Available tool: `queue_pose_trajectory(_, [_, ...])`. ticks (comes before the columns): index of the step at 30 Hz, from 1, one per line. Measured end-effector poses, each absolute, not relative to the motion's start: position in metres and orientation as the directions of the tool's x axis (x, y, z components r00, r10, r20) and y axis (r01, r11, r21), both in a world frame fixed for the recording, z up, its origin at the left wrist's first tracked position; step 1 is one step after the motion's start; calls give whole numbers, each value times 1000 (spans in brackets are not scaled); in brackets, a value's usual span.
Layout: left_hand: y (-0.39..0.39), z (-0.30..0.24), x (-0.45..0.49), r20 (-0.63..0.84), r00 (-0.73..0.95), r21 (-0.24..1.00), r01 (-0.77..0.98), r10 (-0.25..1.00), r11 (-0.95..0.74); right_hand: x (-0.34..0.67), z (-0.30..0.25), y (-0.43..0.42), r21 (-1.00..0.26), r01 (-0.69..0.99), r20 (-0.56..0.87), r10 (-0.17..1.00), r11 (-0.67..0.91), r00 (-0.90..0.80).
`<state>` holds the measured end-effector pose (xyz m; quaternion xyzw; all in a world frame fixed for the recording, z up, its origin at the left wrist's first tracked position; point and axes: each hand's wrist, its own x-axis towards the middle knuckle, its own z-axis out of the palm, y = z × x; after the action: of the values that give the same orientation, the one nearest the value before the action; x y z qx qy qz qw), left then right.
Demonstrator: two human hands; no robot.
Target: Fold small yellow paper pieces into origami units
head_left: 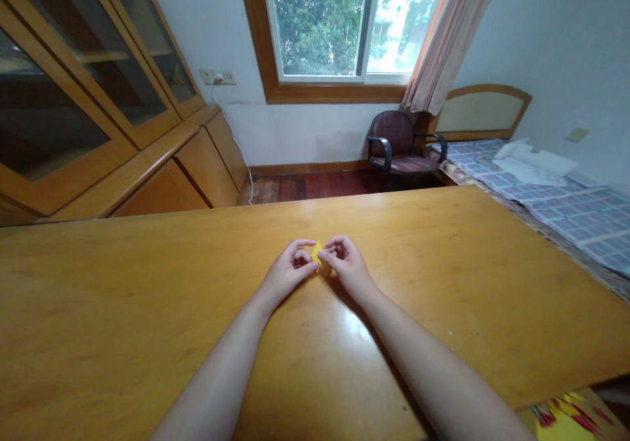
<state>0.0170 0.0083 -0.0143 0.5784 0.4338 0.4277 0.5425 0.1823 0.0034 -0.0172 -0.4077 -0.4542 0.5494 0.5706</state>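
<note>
A small piece of folded yellow paper (316, 252) with a pointed top is held just above the table, between my two hands. My left hand (290, 262) pinches it from the left, thumb low and index finger near the top. From the right, the thumb of my right hand (348, 260) presses on its face while the other fingers curl behind. Part of the paper is hidden by the fingers, so its full folded shape does not show.
The wooden table (147, 310) spreads under both arms. At its lower right, a lower surface holds yellow paper (561, 426) and several red and yellow pieces. Beyond stand a glass-door cabinet (123, 126), an office chair (401, 142) and a bed (556, 211) with white sheets on it.
</note>
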Motion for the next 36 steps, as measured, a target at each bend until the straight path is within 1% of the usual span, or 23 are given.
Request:
queue_pose_trajectory(6, [9, -18, 16, 46, 279, 998, 35, 959, -58, 183, -18, 3, -963, -266, 54, 998, 45, -28])
queue_pose_trajectory(15, [8, -20, 16, 73, 291, 993, 70, 954, -97, 183, -22, 4, -961, -267, 71, 997, 67, -4])
queue_pose_trajectory(25, [5, -11, 16, 57, 312, 998, 13, 948, -64, 184, -20, 6, -958, -277, 59, 998, 66, 33])
queue_pose_trajectory(30, [6, -10, 16, 46, 288, 998, 27, 957, -56, 184, -20, 7, -951, -307, 21, 1000, 18, -7])
queue_pose_trajectory(36, [6, -9, 15, 64, 296, 997, 12, 953, -70, 185, -19, 6, -945, -326, 22, 1000, 16, -14])
